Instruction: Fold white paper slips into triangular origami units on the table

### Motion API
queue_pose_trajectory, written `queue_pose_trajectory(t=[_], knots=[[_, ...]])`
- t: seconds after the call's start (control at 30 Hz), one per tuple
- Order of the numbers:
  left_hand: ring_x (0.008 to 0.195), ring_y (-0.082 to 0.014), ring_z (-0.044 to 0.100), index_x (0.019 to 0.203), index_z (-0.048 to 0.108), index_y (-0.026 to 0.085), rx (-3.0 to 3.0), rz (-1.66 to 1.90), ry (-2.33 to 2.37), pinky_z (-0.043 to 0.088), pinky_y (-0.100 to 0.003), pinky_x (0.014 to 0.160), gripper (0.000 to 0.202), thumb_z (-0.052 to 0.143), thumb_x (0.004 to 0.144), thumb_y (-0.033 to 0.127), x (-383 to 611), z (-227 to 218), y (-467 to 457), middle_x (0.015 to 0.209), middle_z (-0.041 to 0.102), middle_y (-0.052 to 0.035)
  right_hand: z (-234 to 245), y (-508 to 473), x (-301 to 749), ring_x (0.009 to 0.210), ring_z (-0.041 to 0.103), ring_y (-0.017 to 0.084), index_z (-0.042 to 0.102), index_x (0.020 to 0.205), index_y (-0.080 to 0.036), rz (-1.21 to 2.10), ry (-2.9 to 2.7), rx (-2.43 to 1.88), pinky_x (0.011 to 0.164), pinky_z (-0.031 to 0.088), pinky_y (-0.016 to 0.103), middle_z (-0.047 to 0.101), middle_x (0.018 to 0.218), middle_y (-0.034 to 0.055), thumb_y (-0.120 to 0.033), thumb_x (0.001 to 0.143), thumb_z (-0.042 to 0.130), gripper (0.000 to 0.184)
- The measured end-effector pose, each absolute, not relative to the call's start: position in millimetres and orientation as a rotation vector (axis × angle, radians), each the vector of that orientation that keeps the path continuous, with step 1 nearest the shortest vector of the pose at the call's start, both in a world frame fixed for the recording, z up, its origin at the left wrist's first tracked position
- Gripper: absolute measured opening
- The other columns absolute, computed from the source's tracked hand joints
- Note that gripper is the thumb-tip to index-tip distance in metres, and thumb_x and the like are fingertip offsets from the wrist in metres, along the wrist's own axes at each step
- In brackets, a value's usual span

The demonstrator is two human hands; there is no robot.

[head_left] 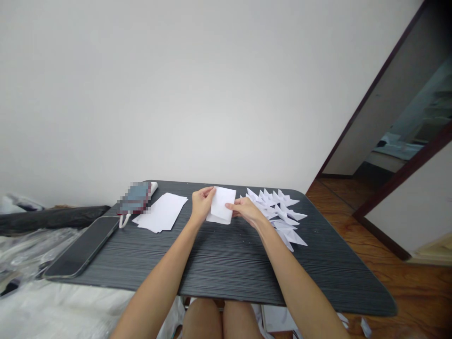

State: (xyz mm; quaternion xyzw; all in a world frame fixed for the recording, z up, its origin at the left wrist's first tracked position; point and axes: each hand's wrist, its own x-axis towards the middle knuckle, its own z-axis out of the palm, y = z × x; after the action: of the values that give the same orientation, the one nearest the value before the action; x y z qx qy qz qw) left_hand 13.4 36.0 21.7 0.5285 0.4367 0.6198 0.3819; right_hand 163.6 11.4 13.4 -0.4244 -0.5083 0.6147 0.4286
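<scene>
Both my hands hold one white sheet of paper (222, 204) over the far middle of a dark grey table (219, 263). My left hand (202, 203) pinches the sheet's left upper edge with closed fingers. My right hand (246, 210) grips its right side, fingers closed on it. The sheet looks folded, its lower edge touching or just above the tabletop. Right of my right hand lies a cluster of several folded white paper pieces (278, 214) with pointed tips. Left of my left hand lies a small stack of flat white sheets (161, 212).
A dark phone (83, 247) lies face up at the table's left edge. A pixelated object (136, 197) with a white cord sits at the back left. A white wall stands close behind the table. Wooden floor (406, 278) and an open doorway are to the right. My knees show under the front edge.
</scene>
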Motion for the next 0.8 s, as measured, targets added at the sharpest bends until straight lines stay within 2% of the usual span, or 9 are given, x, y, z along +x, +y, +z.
queue_pose_trajectory(t=[0.23,0.4,0.57,0.7,0.8], knots=[[0.069,-0.0176,0.06,0.075,0.065,0.01,1.251,1.68,1.131,0.046,-0.025,0.061,0.027,0.062,0.06,0.031,6.8,24.1,39.1,0.075,0.067,-0.0074,14.9,3.5,152.7,0.051,0.058,0.012,0.064,0.065,-0.01,1.582,-1.307,-1.089,0.056,0.048,0.025,0.063,0.058,0.0051,-0.029,0.055,0.069,0.022],[0.065,-0.0165,0.059,0.078,0.064,0.008,1.155,1.713,1.088,0.046,-0.026,0.058,0.031,0.063,0.058,0.032,3.7,21.6,44.2,0.073,0.066,-0.008,18.5,5.8,155.3,0.047,0.054,0.01,0.062,0.057,-0.011,1.366,-1.197,-1.126,0.052,0.045,0.023,0.061,0.052,0.0022,-0.028,0.052,0.069,0.019],[0.062,-0.0158,0.059,0.079,0.062,0.008,1.076,1.734,0.999,0.047,-0.027,0.057,0.034,0.064,0.057,0.033,7.0,19.7,44.4,0.072,0.066,-0.0078,17.5,13.1,160.8,0.045,0.054,0.01,0.062,0.063,-0.011,1.127,-1.183,-1.119,0.045,0.042,0.021,0.061,0.051,0.0016,-0.033,0.056,0.065,0.023],[0.06,-0.015,0.059,0.078,0.062,0.008,1.039,1.795,1.022,0.047,-0.027,0.056,0.031,0.063,0.058,0.032,9.1,16.9,45.0,0.069,0.065,-0.0065,16.8,13.0,160.5,0.034,0.05,0.01,0.058,0.062,-0.011,1.064,-1.32,-1.115,0.035,0.035,0.02,0.056,0.043,0.0011,-0.039,0.061,0.059,0.028],[0.062,-0.0156,0.06,0.079,0.062,0.008,1.053,1.812,1.055,0.048,-0.027,0.057,0.03,0.061,0.061,0.032,7.5,12.9,48.3,0.07,0.065,-0.0072,17.0,12.0,161.5,0.033,0.049,0.01,0.056,0.063,-0.011,1.038,-1.409,-1.1,0.035,0.035,0.02,0.055,0.044,0.0002,-0.039,0.062,0.059,0.028]])
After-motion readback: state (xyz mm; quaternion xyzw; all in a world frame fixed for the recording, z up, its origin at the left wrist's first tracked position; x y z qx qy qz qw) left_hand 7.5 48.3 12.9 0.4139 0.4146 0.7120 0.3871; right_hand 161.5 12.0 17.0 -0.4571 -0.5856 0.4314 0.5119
